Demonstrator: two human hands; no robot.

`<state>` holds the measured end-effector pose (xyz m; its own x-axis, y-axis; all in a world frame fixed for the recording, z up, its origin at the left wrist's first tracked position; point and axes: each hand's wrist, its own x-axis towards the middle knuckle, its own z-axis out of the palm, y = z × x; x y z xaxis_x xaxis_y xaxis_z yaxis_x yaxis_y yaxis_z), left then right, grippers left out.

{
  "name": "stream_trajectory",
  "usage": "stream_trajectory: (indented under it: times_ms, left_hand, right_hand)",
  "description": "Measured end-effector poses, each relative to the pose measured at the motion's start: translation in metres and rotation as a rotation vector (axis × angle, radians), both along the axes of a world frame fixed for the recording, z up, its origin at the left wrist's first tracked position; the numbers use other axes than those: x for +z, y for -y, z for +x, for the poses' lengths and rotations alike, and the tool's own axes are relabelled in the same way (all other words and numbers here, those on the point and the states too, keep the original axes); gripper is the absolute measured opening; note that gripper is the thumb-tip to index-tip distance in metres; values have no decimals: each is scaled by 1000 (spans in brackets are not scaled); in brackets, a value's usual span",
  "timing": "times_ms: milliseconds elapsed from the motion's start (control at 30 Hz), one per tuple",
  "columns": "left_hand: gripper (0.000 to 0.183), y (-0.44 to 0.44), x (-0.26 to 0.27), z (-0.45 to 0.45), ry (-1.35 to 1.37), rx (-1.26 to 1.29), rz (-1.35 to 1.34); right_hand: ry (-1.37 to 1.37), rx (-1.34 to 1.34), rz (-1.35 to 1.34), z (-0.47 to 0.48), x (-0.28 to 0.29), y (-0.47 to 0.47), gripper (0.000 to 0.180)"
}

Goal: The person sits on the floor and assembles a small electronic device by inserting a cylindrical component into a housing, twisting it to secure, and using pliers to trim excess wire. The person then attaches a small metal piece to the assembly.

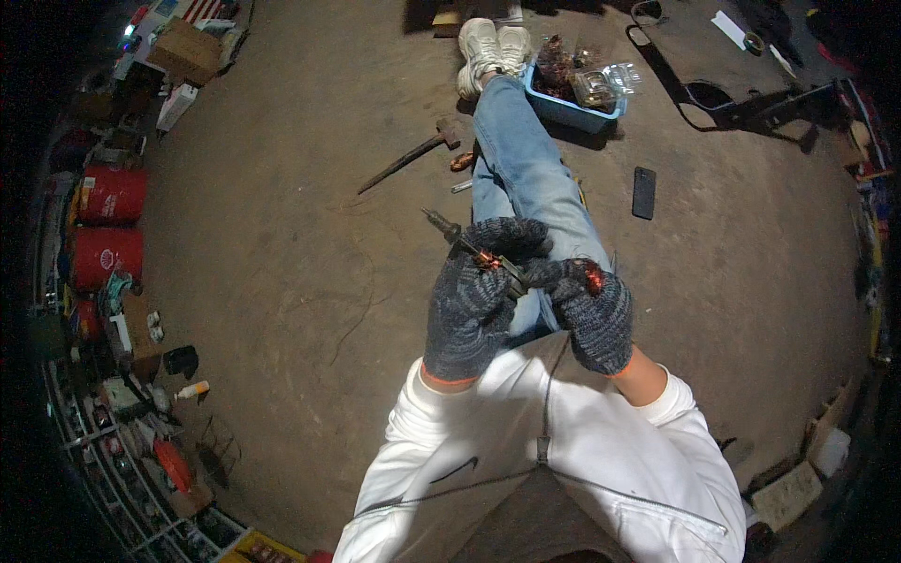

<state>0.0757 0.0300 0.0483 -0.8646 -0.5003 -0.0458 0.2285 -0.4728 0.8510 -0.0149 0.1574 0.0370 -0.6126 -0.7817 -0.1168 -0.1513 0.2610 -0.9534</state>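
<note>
My left hand [468,310], in a dark grey knitted glove with an orange cuff, grips a slim metal shaft [443,225] that looks like part of a small motor armature. Bright copper winding [487,260] shows around its middle. The shaft slants from upper left to lower right over my lap. My right hand [597,320], gloved the same way, has its fingers closed at the lower end of the shaft. A tuft of copper wire [593,279] shows at the right hand's knuckles; the fingers partly hide how it is held.
A hammer [415,156] lies left of my outstretched jeans-clad legs [517,141], near a small copper-coloured piece [462,162]. A blue plastic bin [574,116] by my shoes holds copper scrap and clear plastic packaging [598,88]. A black phone [643,193] lies to the right. Red drums [109,257] stand left.
</note>
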Motion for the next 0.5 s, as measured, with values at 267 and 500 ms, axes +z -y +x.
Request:
stream_trajectory:
  times_ms: [267, 500]
  left_hand:
    - [33, 3, 1, -1, 212, 19, -283]
    - [26, 8, 2, 0, 279, -88, -307]
  right_hand:
    - [359, 294, -157, -9, 7, -1, 19]
    - [357, 419, -97, -18, 9, 6, 21]
